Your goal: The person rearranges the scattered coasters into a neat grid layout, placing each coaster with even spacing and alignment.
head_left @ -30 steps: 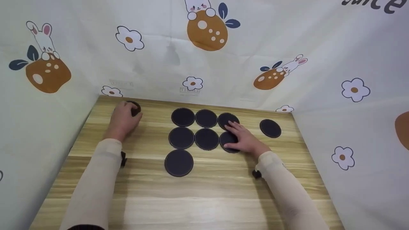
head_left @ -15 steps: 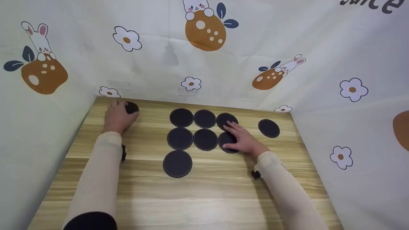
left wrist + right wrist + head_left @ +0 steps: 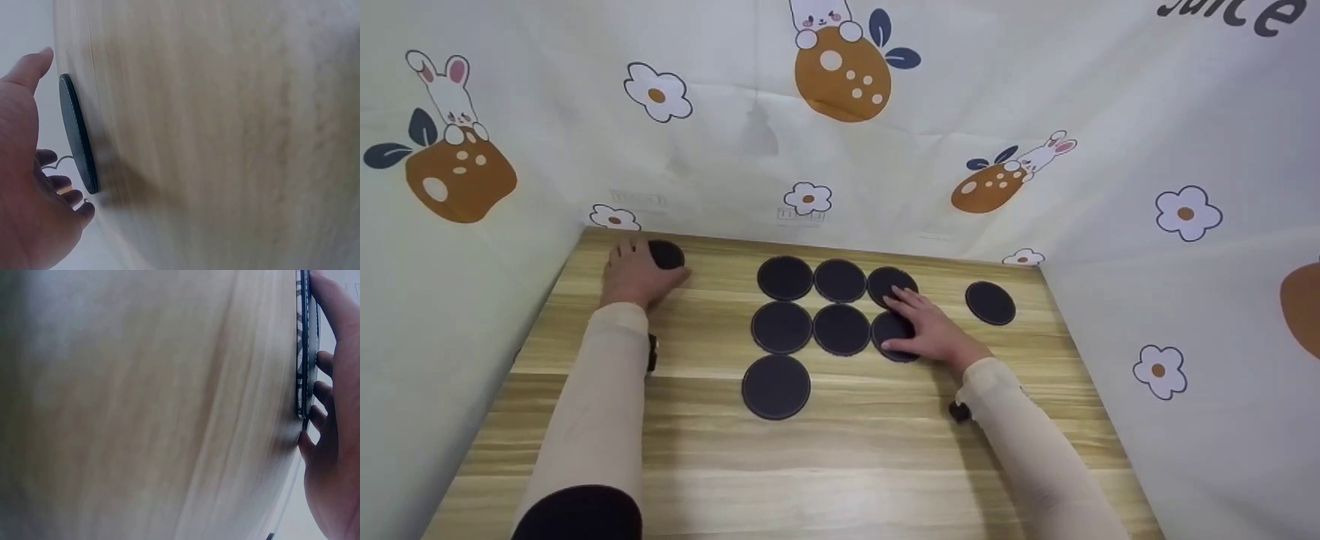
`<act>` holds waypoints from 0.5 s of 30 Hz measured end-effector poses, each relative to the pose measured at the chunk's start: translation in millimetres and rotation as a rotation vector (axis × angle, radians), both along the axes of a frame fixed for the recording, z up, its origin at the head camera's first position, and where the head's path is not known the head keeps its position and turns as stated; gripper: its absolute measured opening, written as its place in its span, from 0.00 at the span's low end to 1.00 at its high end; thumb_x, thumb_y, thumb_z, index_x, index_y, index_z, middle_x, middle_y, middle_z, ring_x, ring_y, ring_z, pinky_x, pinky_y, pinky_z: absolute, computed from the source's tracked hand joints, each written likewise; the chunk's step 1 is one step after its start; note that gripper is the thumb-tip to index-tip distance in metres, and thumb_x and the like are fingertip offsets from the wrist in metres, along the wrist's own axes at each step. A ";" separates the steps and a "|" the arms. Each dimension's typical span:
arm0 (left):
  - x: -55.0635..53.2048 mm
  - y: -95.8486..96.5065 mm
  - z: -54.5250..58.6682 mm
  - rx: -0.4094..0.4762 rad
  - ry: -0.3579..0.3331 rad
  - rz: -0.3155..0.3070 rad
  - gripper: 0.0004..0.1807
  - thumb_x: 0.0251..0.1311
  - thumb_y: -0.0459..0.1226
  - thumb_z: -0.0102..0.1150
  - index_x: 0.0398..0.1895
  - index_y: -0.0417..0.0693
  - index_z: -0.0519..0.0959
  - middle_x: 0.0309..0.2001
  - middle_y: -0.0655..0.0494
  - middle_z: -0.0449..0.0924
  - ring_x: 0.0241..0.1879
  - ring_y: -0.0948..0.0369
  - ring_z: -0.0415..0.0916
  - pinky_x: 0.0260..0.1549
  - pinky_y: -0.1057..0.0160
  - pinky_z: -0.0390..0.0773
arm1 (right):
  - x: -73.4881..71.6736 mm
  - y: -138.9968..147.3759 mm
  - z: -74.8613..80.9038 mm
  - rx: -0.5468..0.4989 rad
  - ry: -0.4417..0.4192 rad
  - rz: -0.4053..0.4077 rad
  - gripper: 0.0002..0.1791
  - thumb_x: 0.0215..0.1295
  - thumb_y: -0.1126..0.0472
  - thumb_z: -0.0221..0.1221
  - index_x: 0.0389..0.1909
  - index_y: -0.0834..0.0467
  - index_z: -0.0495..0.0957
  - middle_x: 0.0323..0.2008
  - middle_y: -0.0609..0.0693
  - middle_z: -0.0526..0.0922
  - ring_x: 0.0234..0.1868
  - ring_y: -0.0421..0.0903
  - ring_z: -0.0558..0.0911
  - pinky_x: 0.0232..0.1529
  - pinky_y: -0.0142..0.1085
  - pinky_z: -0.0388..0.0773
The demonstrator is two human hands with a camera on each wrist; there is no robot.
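Note:
At the back left of the table, my left hand [image 3: 634, 274] is spread round a black round coaster [image 3: 667, 255] with light edge stitching. The left wrist view shows that coaster [image 3: 77, 135] edge-on, the thumb [image 3: 34, 66] apart from it and the fingers behind. My right hand [image 3: 934, 330] rests its fingertips on the right end of a coaster group, covering part of the lower right coaster [image 3: 891, 334] and reaching the upper right coaster [image 3: 891, 281]. In the right wrist view, its fingers lie loosely along a coaster's top [image 3: 312, 354].
Two rows of touching coasters lie mid-table, with one more coaster [image 3: 776, 386] below their left end. A separate coaster [image 3: 990, 303] lies at the far right. Printed cloth walls [image 3: 720, 165] enclose the wooden table [image 3: 825, 465] at back and sides.
My left hand has shifted slightly left and its fingers have spread from their closer hold on the coaster, which shows more of its top. My right hand stays in place.

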State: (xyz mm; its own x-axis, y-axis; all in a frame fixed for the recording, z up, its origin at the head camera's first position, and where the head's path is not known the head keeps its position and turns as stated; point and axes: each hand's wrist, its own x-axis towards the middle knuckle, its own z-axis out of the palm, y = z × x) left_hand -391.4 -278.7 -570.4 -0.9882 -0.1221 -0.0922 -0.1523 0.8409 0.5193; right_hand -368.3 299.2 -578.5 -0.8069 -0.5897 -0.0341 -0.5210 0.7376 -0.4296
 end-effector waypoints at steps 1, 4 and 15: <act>0.3 -0.1 -0.9 0.002 -0.001 -0.001 0.71 0.67 0.66 0.65 0.87 0.25 0.37 0.83 0.15 0.35 0.82 0.21 0.37 0.79 0.23 0.47 | 0.2 -0.2 0.2 -0.003 0.000 -0.001 0.54 0.69 0.33 0.71 0.87 0.53 0.63 0.89 0.56 0.53 0.89 0.64 0.49 0.84 0.66 0.50; 1.7 -1.3 -3.4 0.014 -0.002 -0.002 0.70 0.67 0.66 0.66 0.87 0.25 0.38 0.84 0.16 0.34 0.84 0.23 0.35 0.81 0.27 0.46 | 0.1 -0.6 -0.2 -0.004 -0.001 0.000 0.54 0.69 0.33 0.71 0.88 0.53 0.63 0.89 0.56 0.53 0.89 0.65 0.49 0.84 0.66 0.50; 2.0 -4.2 -7.1 0.001 0.015 0.008 0.56 0.68 0.59 0.65 0.82 0.24 0.61 0.81 0.19 0.53 0.79 0.27 0.53 0.76 0.29 0.64 | -0.4 0.9 -0.7 0.001 -0.014 -0.006 0.55 0.68 0.31 0.71 0.88 0.51 0.62 0.90 0.54 0.53 0.89 0.63 0.48 0.84 0.66 0.50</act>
State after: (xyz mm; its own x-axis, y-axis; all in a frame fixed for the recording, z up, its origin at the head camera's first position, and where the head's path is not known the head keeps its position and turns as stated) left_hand -389.4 -282.9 -577.5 -0.9885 -0.1297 -0.0779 -0.1513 0.8394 0.5221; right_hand -368.7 300.1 -579.2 -0.8101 -0.5845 -0.0464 -0.5100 0.7415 -0.4360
